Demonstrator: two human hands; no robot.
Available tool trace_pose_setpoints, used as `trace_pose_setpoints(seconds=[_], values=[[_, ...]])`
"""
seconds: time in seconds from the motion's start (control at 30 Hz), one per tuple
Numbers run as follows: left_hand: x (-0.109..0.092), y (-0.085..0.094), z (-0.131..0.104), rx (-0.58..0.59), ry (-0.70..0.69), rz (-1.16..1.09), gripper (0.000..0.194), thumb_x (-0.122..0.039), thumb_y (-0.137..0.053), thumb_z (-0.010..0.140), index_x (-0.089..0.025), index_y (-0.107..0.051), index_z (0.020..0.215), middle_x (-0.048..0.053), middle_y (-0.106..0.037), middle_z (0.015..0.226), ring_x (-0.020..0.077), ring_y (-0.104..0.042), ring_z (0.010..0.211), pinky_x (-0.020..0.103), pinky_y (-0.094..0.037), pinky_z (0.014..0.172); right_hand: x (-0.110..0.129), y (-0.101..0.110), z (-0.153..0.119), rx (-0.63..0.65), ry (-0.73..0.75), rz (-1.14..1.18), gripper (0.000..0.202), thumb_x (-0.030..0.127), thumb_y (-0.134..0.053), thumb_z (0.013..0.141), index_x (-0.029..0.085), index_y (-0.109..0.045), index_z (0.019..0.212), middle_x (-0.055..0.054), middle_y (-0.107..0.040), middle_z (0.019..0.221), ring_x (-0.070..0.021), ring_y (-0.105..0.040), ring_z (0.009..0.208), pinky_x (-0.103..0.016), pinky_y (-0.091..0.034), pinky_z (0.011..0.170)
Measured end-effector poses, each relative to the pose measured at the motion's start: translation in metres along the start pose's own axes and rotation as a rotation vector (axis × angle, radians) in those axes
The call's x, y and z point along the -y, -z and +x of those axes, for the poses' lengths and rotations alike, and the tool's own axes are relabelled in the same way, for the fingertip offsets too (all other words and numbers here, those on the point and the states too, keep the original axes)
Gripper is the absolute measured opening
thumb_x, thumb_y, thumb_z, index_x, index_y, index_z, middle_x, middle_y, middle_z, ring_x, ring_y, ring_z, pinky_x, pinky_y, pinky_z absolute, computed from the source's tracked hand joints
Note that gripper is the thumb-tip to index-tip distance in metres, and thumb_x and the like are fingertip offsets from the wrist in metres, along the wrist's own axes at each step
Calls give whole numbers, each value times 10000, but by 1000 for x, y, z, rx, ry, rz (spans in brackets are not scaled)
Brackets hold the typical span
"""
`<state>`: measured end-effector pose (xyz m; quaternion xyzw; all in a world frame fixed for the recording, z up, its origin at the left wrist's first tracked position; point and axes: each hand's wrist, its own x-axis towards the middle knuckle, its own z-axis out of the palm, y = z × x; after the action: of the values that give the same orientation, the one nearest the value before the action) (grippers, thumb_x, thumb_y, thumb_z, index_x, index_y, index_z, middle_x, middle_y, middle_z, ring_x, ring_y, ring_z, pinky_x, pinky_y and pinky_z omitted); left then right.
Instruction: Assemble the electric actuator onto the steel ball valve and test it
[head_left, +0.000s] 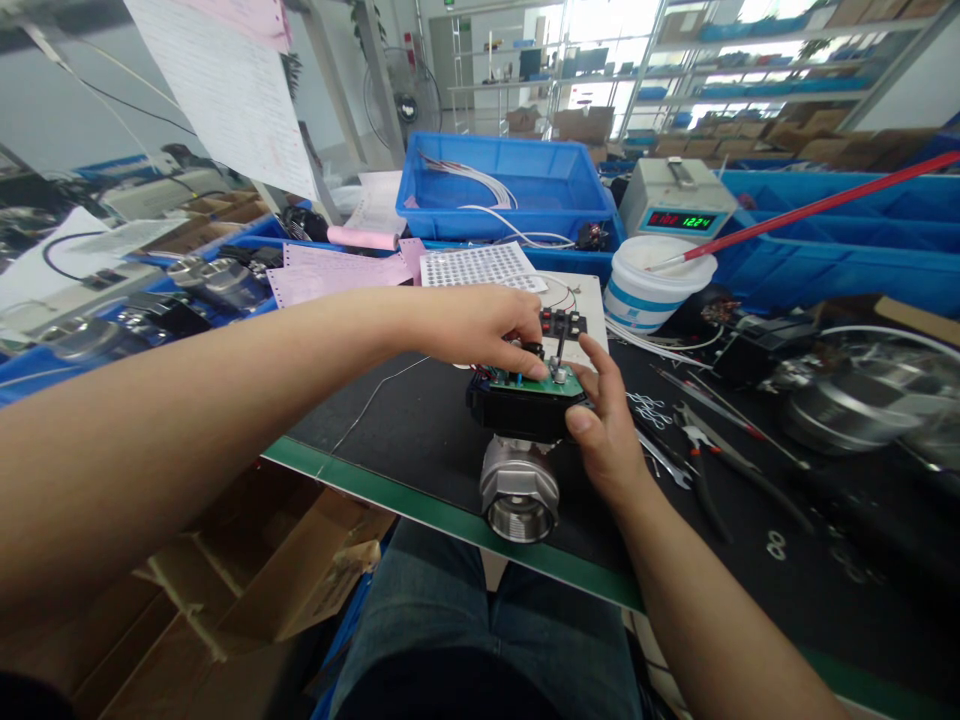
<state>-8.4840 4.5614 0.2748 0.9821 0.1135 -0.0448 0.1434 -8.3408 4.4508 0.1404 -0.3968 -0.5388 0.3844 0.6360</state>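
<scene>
A motorised ball valve stands upright at the bench's front edge, its threaded steel valve body (519, 490) facing me. Above it, the black actuator housing (517, 412) is uncovered and shows a green circuit board (536, 383) with a metal shaft (559, 372). My left hand (480, 325) reaches over the board from the left, thumb and forefinger closed around a small dark part that I cannot make out. My right hand (611, 430) grips the housing's right corner, thumb in front, fingers at the board's edge, forefinger raised.
Behind the valve are a terminal block (562, 322), a blue bin (502, 185) and a power supply (675, 200). To the right lie pliers (705, 450), a wrench (667, 455) and another valve (847, 405). A white bucket (652, 290) holds a red stick.
</scene>
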Motion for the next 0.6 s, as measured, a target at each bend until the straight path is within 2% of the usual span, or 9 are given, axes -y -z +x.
trace_pose_setpoints(seconds=[0.6], values=[[1, -2, 0, -38, 10, -39, 307, -416, -529, 812, -157, -690, 843, 54, -555, 812, 180, -518, 786, 277, -365, 695, 1, 0, 0, -6, -2, -11, 852, 652, -642, 701, 214, -258, 1322, -134, -563, 1154, -272, -581, 1051, -432, -460, 911]])
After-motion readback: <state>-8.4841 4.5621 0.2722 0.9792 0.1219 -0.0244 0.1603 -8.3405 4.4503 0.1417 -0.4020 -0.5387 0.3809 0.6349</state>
